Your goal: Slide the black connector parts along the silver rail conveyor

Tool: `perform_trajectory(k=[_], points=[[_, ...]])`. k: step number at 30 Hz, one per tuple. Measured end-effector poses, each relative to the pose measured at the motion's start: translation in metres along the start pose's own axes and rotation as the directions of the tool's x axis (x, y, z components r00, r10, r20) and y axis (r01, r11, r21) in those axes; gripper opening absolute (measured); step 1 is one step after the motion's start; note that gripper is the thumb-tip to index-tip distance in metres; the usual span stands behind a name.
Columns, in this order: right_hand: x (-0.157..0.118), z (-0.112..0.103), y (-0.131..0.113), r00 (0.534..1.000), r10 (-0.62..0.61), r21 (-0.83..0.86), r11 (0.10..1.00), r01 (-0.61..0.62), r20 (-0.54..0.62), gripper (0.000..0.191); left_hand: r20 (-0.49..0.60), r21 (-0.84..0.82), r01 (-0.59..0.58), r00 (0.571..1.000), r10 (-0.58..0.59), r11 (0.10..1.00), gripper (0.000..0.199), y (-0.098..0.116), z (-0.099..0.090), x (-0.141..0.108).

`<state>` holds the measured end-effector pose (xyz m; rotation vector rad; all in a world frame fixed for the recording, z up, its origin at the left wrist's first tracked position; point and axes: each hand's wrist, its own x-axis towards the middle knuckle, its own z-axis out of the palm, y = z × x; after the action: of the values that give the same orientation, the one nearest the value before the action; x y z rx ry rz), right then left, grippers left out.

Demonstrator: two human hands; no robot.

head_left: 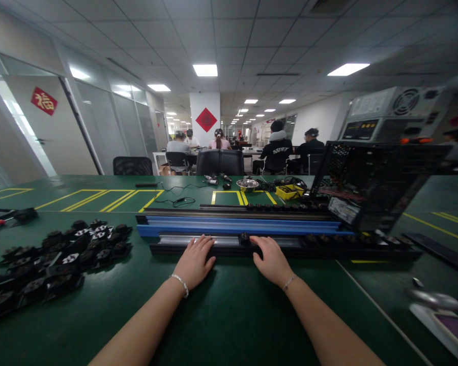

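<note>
A long black rail [221,249] with a silvery inner channel lies across the green table in front of me. My left hand [194,262] rests flat on its left part, fingers stretched and thumb apart. A small black socket-like module [245,239] sits in the channel between my hands. At the right side of that module, the index fingertip of my right hand [270,259] touches it or lies very close; the fingers are extended, the thumb spread away. Further right, several similar black modules [328,239] are lined up in the rail. Behind lies a blue rail [236,226].
Many loose black modules [72,254] are spread at the left. An open computer case [377,178] carrying power supplies [393,112] stands at the right. Further back are a metal bowl [247,185], a yellow basket [289,191] and cables. Several people sit at far desks.
</note>
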<state>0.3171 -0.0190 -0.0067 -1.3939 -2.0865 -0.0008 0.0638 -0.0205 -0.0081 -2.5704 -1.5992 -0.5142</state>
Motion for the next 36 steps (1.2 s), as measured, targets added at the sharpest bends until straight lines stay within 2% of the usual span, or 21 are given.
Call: perform_trajectory(k=[20, 26, 30, 36], points=[[0.001, 0.000, -0.008, 0.994, -0.016, -0.049, 0.999, 0.022, 0.108, 0.050, 0.023, 0.078, -0.073, 0.997, 0.071, 0.994, 0.060, 0.008, -0.002, -0.002], [0.001, 0.001, -0.011, 0.993, -0.022, -0.057, 0.998, 0.029, 0.113, 0.051, 0.003, 0.147, -0.040, 0.999, 0.040, 0.988, 0.057, 0.024, 0.005, -0.001], [0.002, 0.002, -0.012, 0.994, -0.014, -0.034, 0.999, 0.018, 0.107, 0.052, 0.013, 0.175, -0.067, 0.998, 0.066, 0.982, 0.055, 0.037, 0.010, 0.003], [0.004, 0.000, -0.012, 0.987, -0.030, -0.018, 0.999, 0.034, 0.158, 0.054, 0.031, 0.169, -0.027, 0.999, 0.022, 0.985, 0.064, 0.060, 0.013, 0.013]])
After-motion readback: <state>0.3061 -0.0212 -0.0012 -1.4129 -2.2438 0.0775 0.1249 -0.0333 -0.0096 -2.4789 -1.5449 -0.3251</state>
